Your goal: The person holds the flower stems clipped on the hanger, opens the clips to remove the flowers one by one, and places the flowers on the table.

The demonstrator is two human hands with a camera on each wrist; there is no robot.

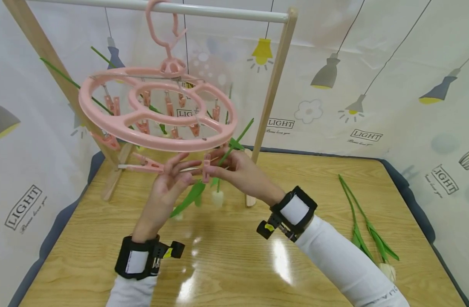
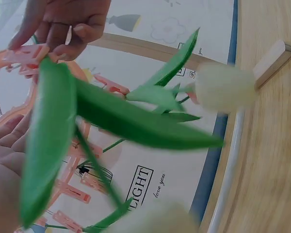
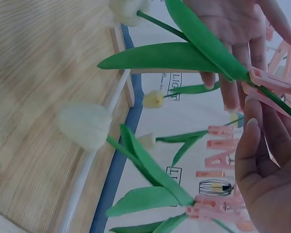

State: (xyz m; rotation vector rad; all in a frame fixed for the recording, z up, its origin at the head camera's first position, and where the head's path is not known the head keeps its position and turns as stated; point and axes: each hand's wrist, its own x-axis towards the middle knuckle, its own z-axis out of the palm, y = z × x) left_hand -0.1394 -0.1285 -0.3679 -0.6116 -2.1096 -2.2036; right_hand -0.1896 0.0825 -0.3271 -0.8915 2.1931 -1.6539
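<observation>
A pink clothespin (image 1: 206, 168) hangs at the front rim of the round pink drying hanger (image 1: 161, 143). My right hand (image 1: 244, 172) pinches this clothespin between thumb and fingers. In the right wrist view, the green stem of a white tulip (image 3: 123, 10) passes between the clothespin's jaws, flower downward. My left hand (image 1: 167, 187) is just left of it, fingers extended toward the clothespin; in the left wrist view its palm (image 2: 7, 160) lies behind the tulip's green leaf (image 2: 48, 141). Whether the left fingertips touch the clip or stem, I cannot tell.
The hanger's hook hangs on a white bar (image 1: 227, 12) between wooden posts (image 1: 274, 81). Several other pink clothespins dangle from the rings, some holding tulips, such as a yellow one (image 3: 153, 99). Loose tulips (image 1: 388, 270) lie at the right of the wooden table (image 1: 311, 277).
</observation>
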